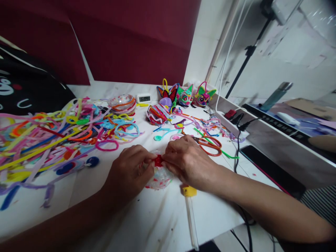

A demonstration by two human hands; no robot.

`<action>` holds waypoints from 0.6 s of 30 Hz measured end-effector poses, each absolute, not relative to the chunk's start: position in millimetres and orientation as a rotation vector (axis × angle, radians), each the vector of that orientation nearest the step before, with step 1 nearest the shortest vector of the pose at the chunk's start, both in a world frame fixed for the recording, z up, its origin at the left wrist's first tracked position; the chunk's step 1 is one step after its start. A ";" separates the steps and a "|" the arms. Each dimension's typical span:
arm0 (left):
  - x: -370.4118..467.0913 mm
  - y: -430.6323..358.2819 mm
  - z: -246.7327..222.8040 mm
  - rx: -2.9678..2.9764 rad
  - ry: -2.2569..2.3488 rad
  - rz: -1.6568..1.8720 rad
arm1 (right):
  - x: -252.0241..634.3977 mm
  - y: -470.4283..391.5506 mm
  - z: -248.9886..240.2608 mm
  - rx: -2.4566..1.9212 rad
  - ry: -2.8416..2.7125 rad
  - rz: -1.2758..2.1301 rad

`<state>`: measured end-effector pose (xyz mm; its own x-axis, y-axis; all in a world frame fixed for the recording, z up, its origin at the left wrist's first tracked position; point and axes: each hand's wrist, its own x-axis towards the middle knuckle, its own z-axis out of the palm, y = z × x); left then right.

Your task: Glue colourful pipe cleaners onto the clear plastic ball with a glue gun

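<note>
A small red piece (158, 161) is pinched between both hands, above a clear, rounded plastic object (160, 178) with red specks on the white table (147, 213). My left hand (130, 169) has thumb and fingertips pressed at the left side of the red piece. My right hand (187, 161) grips its right side, fingers bent inward. Just below my right hand lies a yellow-tipped tool with a clear stick (191, 217). Orange-handled scissors (211, 145) rest beyond my right wrist, their blades partly hidden.
Colourful pipe cleaners (52, 140) are heaped at the left. Wrapped balls (158, 113), decorated animal heads (203, 96) and a small digital clock (144, 98) stand at the back. A phone (273, 171) and black cables (237, 150) lie at the right.
</note>
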<state>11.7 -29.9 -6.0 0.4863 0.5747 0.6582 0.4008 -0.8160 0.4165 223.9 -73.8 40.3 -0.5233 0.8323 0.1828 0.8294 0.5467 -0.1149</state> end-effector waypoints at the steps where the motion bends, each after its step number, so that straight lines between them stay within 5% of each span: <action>1: 11.9 -30.9 -4.4 2.515 0.854 1.212 | 223.7 -74.0 39.8 -1.390 -2.567 -0.003; 18: -3.2 -2.5 -9.5 2.443 0.554 1.088 | 229.0 -68.5 52.3 -1.314 -2.683 0.000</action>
<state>-3.2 -2.5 -9.5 0.6169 0.5067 0.6022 0.1887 -0.8380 0.5119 229.0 -68.5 52.3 -0.6035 0.7853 0.1380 0.7854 0.6153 -0.0675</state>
